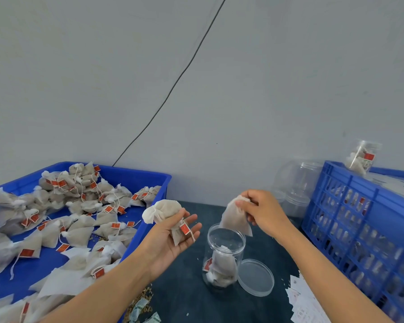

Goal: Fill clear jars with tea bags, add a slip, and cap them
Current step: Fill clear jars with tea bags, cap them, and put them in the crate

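Note:
An open clear jar [224, 257] stands on the dark table, partly filled with tea bags. Its clear lid [255, 277] lies flat just to its right. My right hand [264, 212] pinches one tea bag [234, 217] by its top, hanging just above the jar's mouth. My left hand [170, 238] is palm up to the left of the jar, with a few tea bags [166, 212] resting in it under loosely curled fingers. A blue tray [135, 177] at the left holds several loose tea bags with red tags. White paper slips [306, 301] lie at the lower right.
A blue slotted crate [364, 220] at the right holds filled jars, with one filled jar [360, 157] on top. Empty clear jars [296, 183] stand against the grey wall behind it. A black cable [173, 87] runs down the wall. Loose tea crumbs lie near the tray's front.

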